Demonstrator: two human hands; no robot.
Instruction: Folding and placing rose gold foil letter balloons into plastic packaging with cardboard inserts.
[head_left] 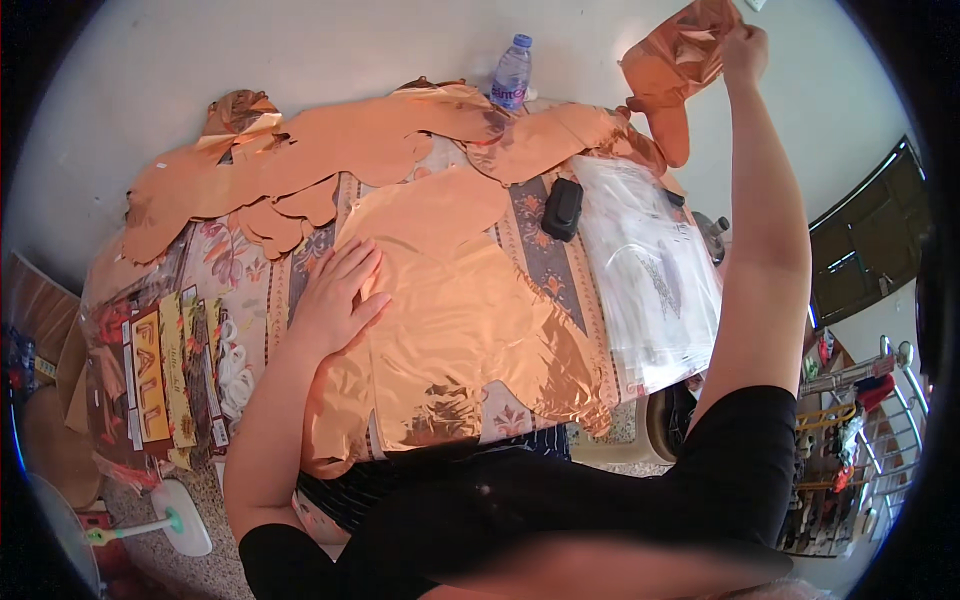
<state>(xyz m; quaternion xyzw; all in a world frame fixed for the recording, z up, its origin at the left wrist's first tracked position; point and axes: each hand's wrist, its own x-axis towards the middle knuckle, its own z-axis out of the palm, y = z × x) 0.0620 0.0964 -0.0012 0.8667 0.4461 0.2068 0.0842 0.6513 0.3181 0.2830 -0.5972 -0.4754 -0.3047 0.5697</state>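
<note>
My left hand (343,293) lies flat on a large, uninflated copper-coloured foil balloon (450,280), its fingers stretched out. The balloon covers the middle of the table, and its crinkled lower right part reaches the near edge. High at the far right, my right hand (745,55) is closed on the top of another copper foil balloon (672,65), which hangs down with a rounded lobe at its bottom. More flat copper foil balloons (330,145) stretch across the back of the table, overlapping one another.
A clear water bottle (512,72) stands at the back. A black case (562,210) lies beside clear plastic bags (645,270) on the right. Packaged banners (160,375) and white cord (235,375) lie at the left edge. A rack (850,440) stands at the right.
</note>
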